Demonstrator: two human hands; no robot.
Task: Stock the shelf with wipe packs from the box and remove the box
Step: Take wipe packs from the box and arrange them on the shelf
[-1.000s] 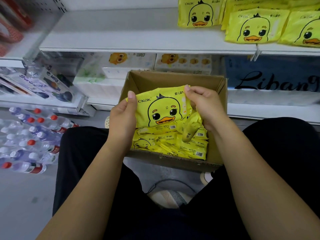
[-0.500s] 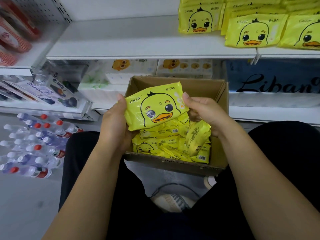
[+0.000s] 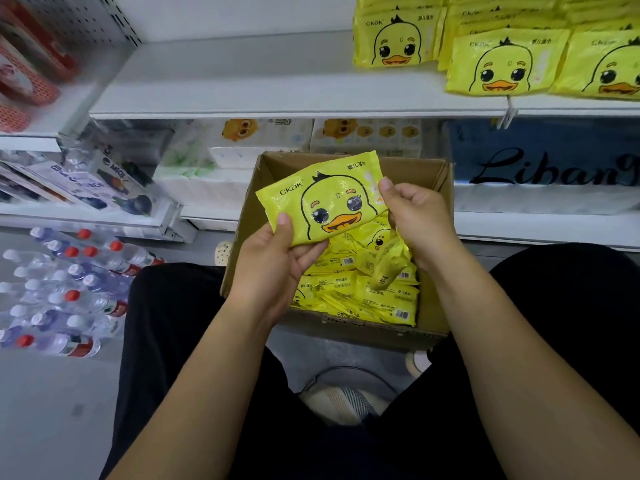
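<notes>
The left hand point(image 3: 277, 268) is pinching the pack's point(image 3: 329, 199) lower left edge and the right hand point(image 3: 417, 216) its right edge, above the box point(image 3: 437, 306). More packs point(image 3: 363, 296) are lying inside, below the shelf point(image 3: 242, 81).

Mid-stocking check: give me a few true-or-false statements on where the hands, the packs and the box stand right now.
1. The left hand and right hand both hold one wipe pack above the box. True.
2. The box is empty. False: many packs lie inside.
3. The held pack's duck face is turned up toward the camera. True.
4. The upper shelf has no packs yet. False: stocked packs lie at the right of the shelf.
5. Water bottles lie on the right. False: the water bottles are on the floor at left.
</notes>
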